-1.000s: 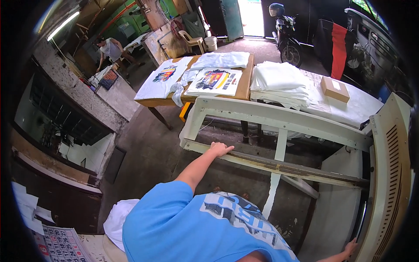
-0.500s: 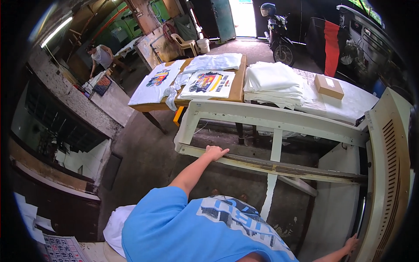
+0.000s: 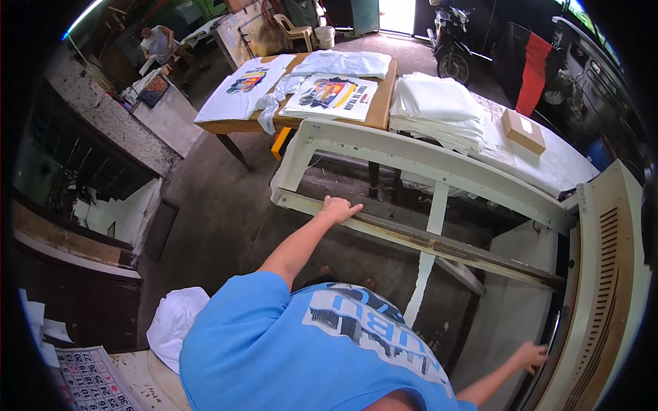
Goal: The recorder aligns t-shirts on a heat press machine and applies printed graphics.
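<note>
My left hand [image 3: 339, 209] is closed over the near rail [image 3: 425, 242] of a long off-white metal frame, its thumb lying along the top. My right hand [image 3: 529, 357] is low on the right, fingers stretched out beside the dark inner edge of a tall cream machine housing [image 3: 603, 274] with vent slots. I see nothing in that hand, and whether its fingertips touch the edge I cannot tell. The frame's far rail [image 3: 439, 164] and a white crossbar [image 3: 436, 205] join the housing on the right.
Beyond the frame, a wooden table [image 3: 384, 103] bears printed white shirts [image 3: 329, 97]. Beside it are stacked white cloths [image 3: 439, 109] and a cardboard box [image 3: 524, 131]. A motorcycle [image 3: 451, 44] stands farther back. White cloth [image 3: 177, 318] and a calendar [image 3: 96, 377] lie lower left.
My right hand has shifted at the housing's inner edge, and its fingers now stretch out more. My left hand stays on the rail. The view has tilted down slightly.
</note>
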